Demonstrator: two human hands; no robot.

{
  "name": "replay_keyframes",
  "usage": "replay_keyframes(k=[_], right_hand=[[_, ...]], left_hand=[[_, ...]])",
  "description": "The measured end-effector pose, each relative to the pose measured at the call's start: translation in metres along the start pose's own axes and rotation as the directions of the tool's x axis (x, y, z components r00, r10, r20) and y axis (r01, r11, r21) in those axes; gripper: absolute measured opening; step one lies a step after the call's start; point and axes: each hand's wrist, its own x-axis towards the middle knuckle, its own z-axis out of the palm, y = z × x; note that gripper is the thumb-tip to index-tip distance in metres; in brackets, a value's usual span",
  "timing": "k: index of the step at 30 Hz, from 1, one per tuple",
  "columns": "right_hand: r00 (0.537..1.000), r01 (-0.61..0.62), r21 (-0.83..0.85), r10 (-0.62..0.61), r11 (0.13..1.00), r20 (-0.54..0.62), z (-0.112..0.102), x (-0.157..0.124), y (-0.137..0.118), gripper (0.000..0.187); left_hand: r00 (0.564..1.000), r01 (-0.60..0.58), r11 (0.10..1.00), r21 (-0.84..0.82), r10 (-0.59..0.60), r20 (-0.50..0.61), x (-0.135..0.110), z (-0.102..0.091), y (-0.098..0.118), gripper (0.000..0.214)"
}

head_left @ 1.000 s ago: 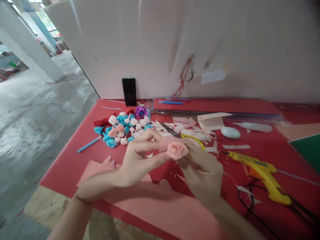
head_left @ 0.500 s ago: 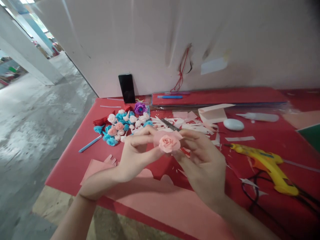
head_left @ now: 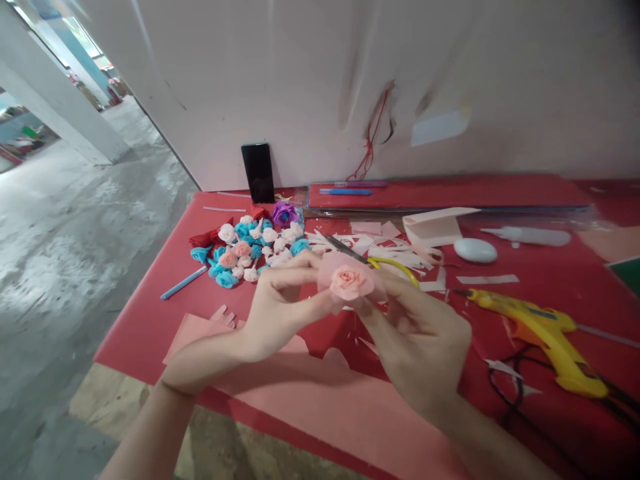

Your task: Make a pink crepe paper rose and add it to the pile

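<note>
A small pink paper rose is held up over the red table between both hands. My left hand pinches its left edge with fingers curled round the outer petal. My right hand grips it from below and the right, fingers closed under the flower. Just behind the rose lie yellow-handled scissors among pale paper scraps.
A heap of small paper flowers in blue, white, pink and purple lies at the left. A yellow glue gun with black cable lies at the right. A pink paper sheet covers the near edge. A black phone leans on the wall; a blue pen and white oval object lie nearby.
The hands and rose stay together, shifting slightly as the view moves. The right fingers have closed further under the flower and the outer petal sits wider round it.
</note>
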Motion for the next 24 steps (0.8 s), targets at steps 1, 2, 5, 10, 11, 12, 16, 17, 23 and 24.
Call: replay_keyframes(k=[1,2,5,10,11,12,16,17,23,24], right_hand=[[0.998,-0.059,0.016,0.059,0.998,0.009,-0.001,0.000,0.000,0.012],[0.991,-0.131,0.054,0.130,0.990,0.030,-0.003,0.001,0.001,0.012],[0.940,-0.337,0.247,0.310,0.909,0.140,-0.007,0.005,0.005,0.013],[0.867,-0.498,0.459,0.438,0.736,0.239,-0.008,0.012,0.003,0.022],[0.852,-0.523,0.479,0.457,0.705,0.257,-0.007,0.013,0.002,0.024],[0.836,-0.547,0.492,0.474,0.677,0.278,-0.006,0.014,0.000,0.024],[0.768,-0.639,0.505,0.526,0.580,0.366,-0.003,0.013,-0.002,0.021],[0.753,-0.656,0.503,0.534,0.563,0.384,-0.003,0.013,-0.002,0.021],[0.723,-0.691,0.466,0.547,0.553,0.422,-0.002,0.014,-0.005,0.034],[0.724,-0.689,0.458,0.550,0.562,0.416,-0.002,0.014,-0.005,0.035]], left_hand=[[1.000,0.025,1.000,-0.015,-0.025,0.017,0.000,0.000,0.000,0.008],[0.998,0.045,0.998,-0.043,-0.043,0.034,0.000,-0.001,0.000,0.009],[0.992,0.097,0.987,-0.130,-0.084,0.097,0.001,-0.004,-0.001,0.019],[0.994,0.100,0.981,-0.166,-0.093,0.050,0.002,-0.007,-0.002,0.014],[0.996,0.086,0.982,-0.168,-0.083,0.027,0.003,-0.007,-0.002,0.011],[0.997,0.078,0.983,-0.169,-0.077,0.013,0.003,-0.006,-0.003,0.008],[0.996,0.090,0.979,-0.184,-0.089,0.014,0.004,-0.003,-0.002,0.007],[0.996,0.093,0.977,-0.189,-0.092,0.017,0.005,-0.002,-0.001,0.009],[0.999,0.042,0.983,-0.178,-0.039,0.017,0.006,-0.001,-0.002,0.013],[1.000,0.024,0.983,-0.182,-0.022,0.012,0.005,-0.001,-0.003,0.013]])
